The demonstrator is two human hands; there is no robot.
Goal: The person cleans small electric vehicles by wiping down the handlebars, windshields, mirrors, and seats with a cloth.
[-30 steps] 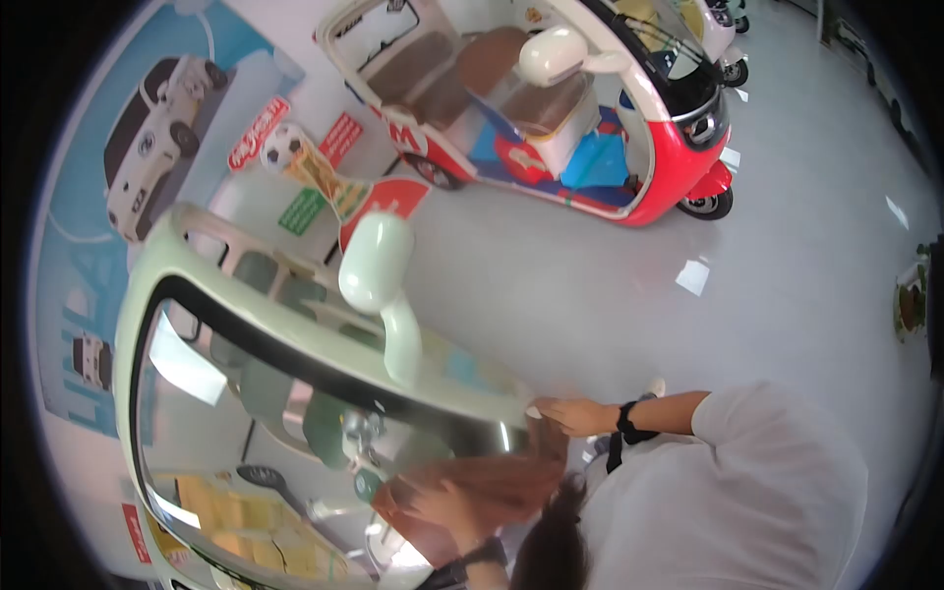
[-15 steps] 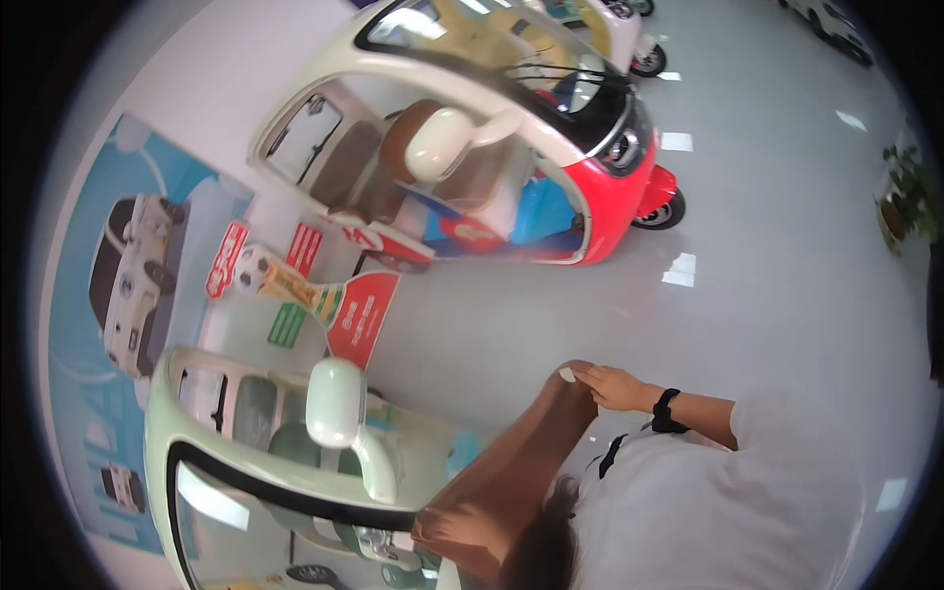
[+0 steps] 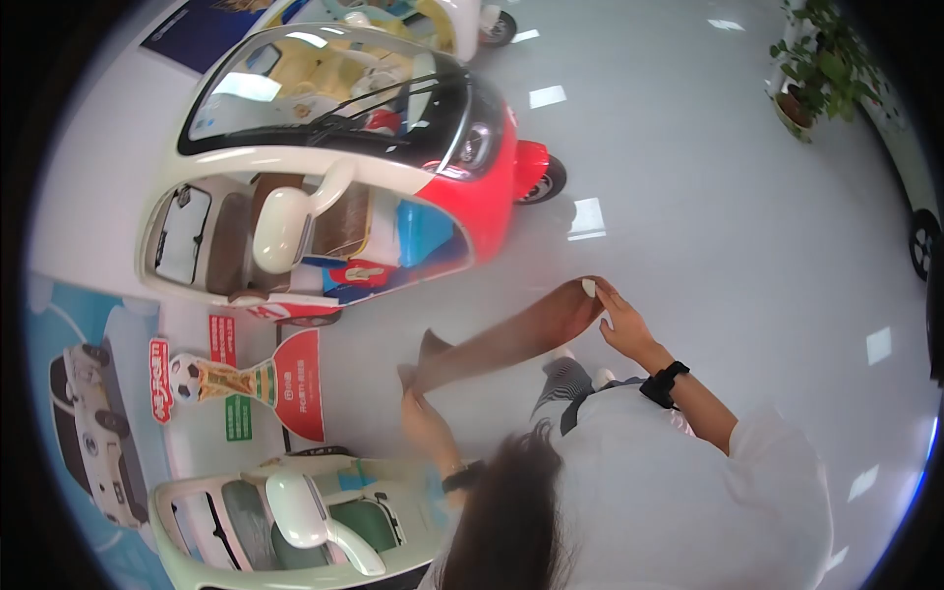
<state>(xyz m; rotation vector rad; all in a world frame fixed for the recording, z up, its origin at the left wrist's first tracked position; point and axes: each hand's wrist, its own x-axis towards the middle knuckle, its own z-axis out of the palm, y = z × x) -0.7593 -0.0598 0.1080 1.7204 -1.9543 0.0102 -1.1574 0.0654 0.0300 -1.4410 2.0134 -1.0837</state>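
A long brown cloth [image 3: 501,339] stretches between my two hands above the grey floor. My right hand [image 3: 624,324], with a black band on its wrist, grips the cloth's right end beside a small white patch [image 3: 589,287], perhaps a tag. At the lower left end, my left hand [image 3: 423,413] closes on the cloth near a darker loose flap; it is somewhat blurred, and its fingers show only in part. Long dark hair hangs down in front of my white shirt. My shoes and striped trouser leg [image 3: 562,383] show partly below the cloth.
A red and cream three-wheeled vehicle [image 3: 492,221] stands ahead to the left. A pale green vehicle [image 3: 295,511] is close on my left. Between them stands a trophy-shaped sign [image 3: 300,383]. A potted plant [image 3: 795,116] and a dark wheel [image 3: 924,244] are at right.
My view has swung so the vehicles appear further left. My left hand has come into sight, and the cloth has moved away from the green vehicle, now stretched out over the floor.
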